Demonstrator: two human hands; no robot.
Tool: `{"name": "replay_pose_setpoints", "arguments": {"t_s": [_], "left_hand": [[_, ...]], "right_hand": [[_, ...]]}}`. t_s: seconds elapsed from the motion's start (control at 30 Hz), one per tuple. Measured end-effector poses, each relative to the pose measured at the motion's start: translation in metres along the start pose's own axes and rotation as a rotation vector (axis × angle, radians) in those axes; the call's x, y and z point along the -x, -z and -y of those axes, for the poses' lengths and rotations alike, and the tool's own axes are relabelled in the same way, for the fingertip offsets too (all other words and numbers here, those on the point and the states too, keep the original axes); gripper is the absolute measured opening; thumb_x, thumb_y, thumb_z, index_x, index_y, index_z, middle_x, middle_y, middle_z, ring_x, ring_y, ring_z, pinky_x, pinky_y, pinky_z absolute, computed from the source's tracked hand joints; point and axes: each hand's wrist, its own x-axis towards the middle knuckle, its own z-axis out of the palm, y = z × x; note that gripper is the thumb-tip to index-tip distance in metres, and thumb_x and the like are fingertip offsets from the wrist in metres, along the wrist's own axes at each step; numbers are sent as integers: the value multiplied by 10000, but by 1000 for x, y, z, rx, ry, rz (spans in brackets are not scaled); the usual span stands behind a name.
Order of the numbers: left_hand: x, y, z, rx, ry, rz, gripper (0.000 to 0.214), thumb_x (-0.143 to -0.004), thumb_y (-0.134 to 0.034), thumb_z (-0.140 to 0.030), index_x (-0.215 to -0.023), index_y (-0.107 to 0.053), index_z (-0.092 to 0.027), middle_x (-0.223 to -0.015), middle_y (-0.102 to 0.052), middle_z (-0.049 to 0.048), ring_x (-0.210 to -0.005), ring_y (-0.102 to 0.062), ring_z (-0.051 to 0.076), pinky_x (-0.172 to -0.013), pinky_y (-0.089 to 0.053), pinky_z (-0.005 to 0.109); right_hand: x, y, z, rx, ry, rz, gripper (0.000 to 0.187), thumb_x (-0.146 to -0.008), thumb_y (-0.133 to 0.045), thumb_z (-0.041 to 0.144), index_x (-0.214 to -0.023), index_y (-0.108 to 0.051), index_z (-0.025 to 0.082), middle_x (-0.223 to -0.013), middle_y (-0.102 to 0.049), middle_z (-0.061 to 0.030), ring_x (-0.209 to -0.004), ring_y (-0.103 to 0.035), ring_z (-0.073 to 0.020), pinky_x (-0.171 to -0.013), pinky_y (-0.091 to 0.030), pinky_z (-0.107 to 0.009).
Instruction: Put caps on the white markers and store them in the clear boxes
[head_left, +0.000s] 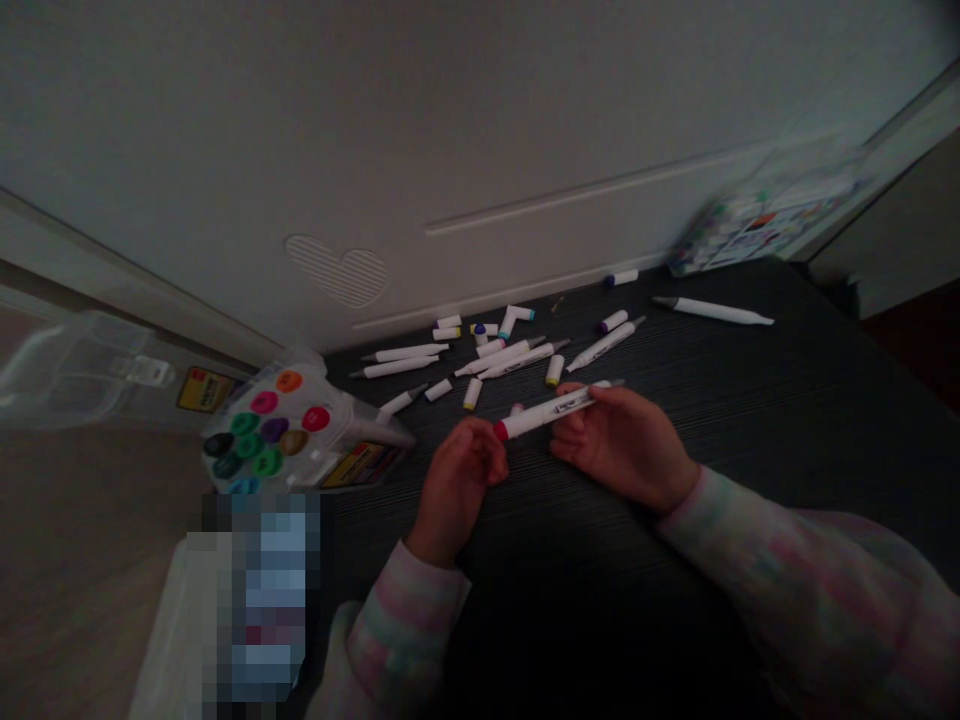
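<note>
Red-capped marker sits in your right hand, pinched between thumb and fingers above the tabletop. Its long axis runs roughly along the far edge, red cap leftward, grey end toward the right edge. Your left hand curls loosely by the cap; I cannot tell whether it grips. Black print on the barrel is too small to read.

Dim, flat grey light; the black counter darkens toward the bottom. Coarse pixelation hides the lower left; the far-right marker case looks blurred.
</note>
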Motion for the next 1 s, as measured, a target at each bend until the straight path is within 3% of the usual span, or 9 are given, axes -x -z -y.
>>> {"name": "replay_pose_setpoints", "arguments": {"t_s": [0.37,0.57,0.73,1.0], "left_hand": [[1,2,1,-54,-30,46,307,-728,-571,-476,-711,-574,-170,-551,-510,-14,-517,-403,105,-528,-268,260],[2,1,3,-183,-46,52,377,-722,-546,-538,-648,-527,-169,-527,-470,-20,-517,-384,111,-537,-276,265],[2,1,4,-256,-51,43,357,-725,-573,-488,-586,-505,-166,-520,-443,-21,-529,-383,116,-550,-277,270],[1,8,6,-361,-17,58,355,-688,-622,-472,-569,-479,-170,-514,-402,-37,-540,-361,110,-566,-269,266]], "right_hand": [[-1,0,1,51,22,16,190,-734,-483,237,-746,-649,145,-510,-465,6,-512,-400,-103,-511,-337,-239],[1,1,-2,148,40,28,160,-705,-516,235,-763,-643,159,-529,-516,0,-532,-435,-116,-540,-349,-260],[1,1,-4,209,72,50,139,-701,-543,233,-772,-631,153,-547,-537,-3,-545,-465,-110,-550,-354,-259],[-1,2,-7,275,125,72,235,-768,-543,381,-691,-605,168,-441,-469,34,-441,-414,-93,-501,-330,-253]]}}
